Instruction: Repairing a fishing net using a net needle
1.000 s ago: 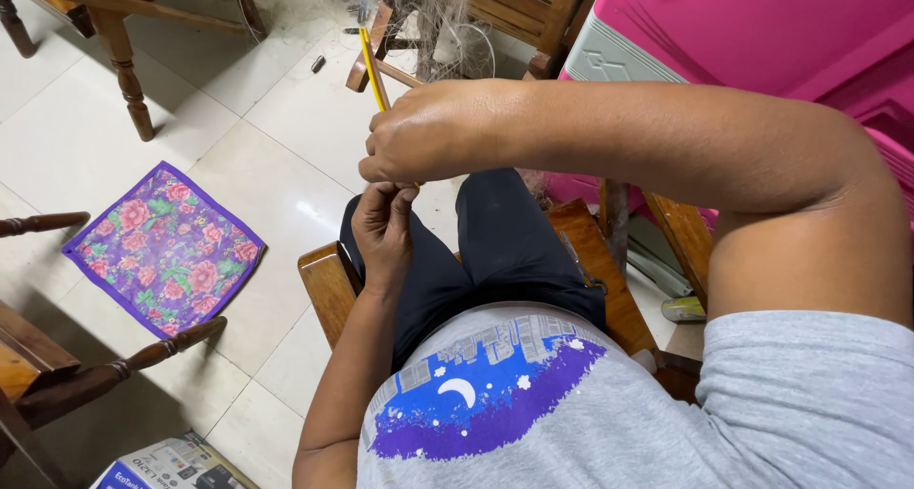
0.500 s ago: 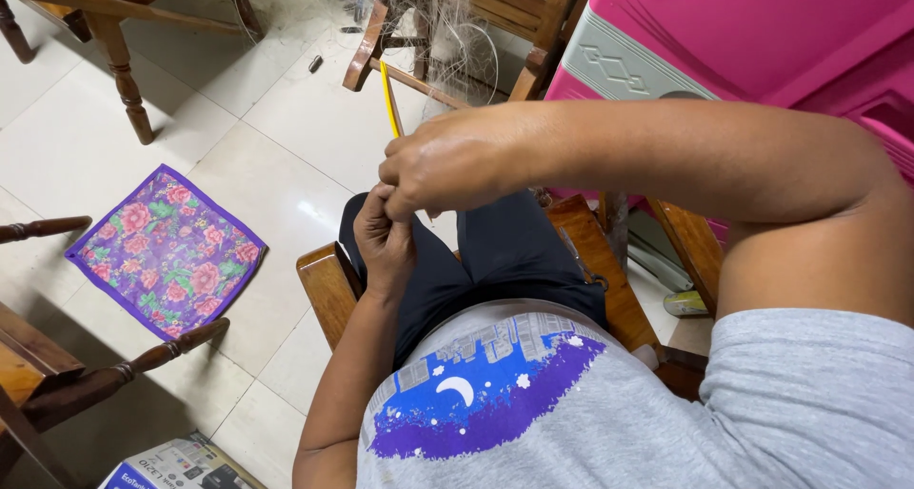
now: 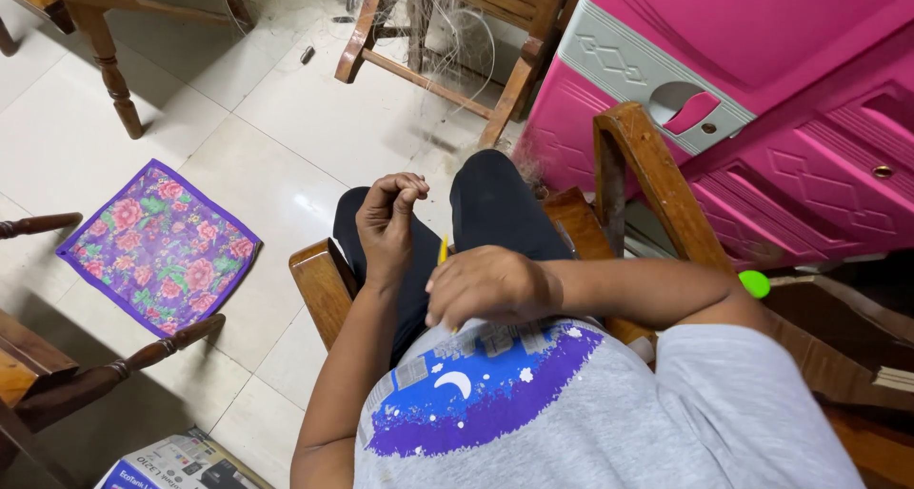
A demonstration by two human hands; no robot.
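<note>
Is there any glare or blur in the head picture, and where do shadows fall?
Head view: soft glare on the floor tiles beside the floral cloth; dark shadow under the chair arm lower left; right hand slightly soft, left hand sharp.

Your open room lies at centre left of the frame: bare floor tiles (image 3: 286, 99) beyond your knees. A pink cabinet (image 3: 762, 79) blocks the right side, with a chair arm (image 3: 647, 175) just before it. A floral mat (image 3: 157, 246) lies left; wooden chair legs (image 3: 428, 70) stand ahead at top centre.
</note>
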